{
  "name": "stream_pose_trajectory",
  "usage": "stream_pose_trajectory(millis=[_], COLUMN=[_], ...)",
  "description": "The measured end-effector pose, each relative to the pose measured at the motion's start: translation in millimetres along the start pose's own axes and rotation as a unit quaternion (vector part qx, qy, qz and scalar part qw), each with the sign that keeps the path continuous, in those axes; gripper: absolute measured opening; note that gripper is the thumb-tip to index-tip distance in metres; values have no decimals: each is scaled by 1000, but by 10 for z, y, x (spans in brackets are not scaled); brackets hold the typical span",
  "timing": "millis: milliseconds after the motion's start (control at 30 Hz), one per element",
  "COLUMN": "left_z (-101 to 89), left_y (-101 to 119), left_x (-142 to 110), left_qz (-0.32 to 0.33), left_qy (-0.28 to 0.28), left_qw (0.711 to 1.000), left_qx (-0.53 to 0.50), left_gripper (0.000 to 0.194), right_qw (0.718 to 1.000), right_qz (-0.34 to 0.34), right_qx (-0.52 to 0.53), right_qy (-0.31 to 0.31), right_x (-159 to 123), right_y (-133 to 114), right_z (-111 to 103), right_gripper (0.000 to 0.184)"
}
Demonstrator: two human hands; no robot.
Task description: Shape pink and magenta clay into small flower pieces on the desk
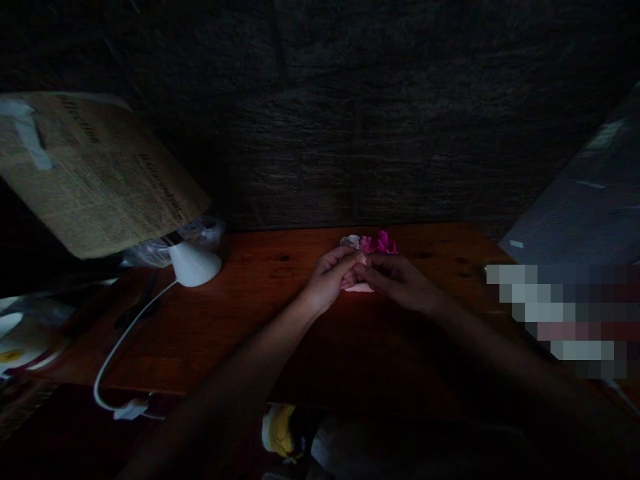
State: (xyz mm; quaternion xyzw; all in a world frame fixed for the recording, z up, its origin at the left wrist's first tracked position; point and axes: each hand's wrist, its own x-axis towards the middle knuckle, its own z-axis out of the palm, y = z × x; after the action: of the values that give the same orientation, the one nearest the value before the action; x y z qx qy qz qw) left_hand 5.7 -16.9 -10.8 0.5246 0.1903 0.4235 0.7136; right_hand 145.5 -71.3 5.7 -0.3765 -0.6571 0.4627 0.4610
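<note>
My left hand (330,275) and my right hand (395,275) meet over the wooden table. Fingers of both are closed on a small pale pink piece (361,287), soft-looking like cloth or paper, whose lower edge shows beneath them. The dim light and the fingers hide most of it, so its kind is unclear. Just beyond the hands lie a crumpled bright magenta piece (384,243), petal-like in shape, and a whitish piece (350,240).
A lamp with a newsprint-patterned shade (115,173) and white base (195,265) stands at the left. Its white cord (113,353) runs over the table's (240,300) front edge. Clear plastic (207,231) lies behind it. A dark textured wall (320,133) closes off the back.
</note>
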Motion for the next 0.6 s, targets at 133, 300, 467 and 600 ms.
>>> stream_pose_trajectory(millis=[133, 300, 467, 600], left_z=[20, 10, 16, 2], left_y=[25, -23, -77, -75], left_x=[-2, 5, -29, -44], left_qz=[-16, 14, 56, 39], left_qy=[6, -10, -8, -13], left_qw=[999, 999, 979, 969], left_qx=[-29, 43, 194, 245], left_gripper=[37, 40, 51, 62], right_qw=[999, 990, 992, 993], right_qz=[-24, -43, -60, -53], right_qx=[-22, -114, -93, -105], right_qy=[-6, 68, 63, 7], right_x=[-8, -6, -3, -13], right_y=[10, -17, -38, -10], right_z=[-28, -75, -74, -87], right_gripper=[40, 56, 54, 50])
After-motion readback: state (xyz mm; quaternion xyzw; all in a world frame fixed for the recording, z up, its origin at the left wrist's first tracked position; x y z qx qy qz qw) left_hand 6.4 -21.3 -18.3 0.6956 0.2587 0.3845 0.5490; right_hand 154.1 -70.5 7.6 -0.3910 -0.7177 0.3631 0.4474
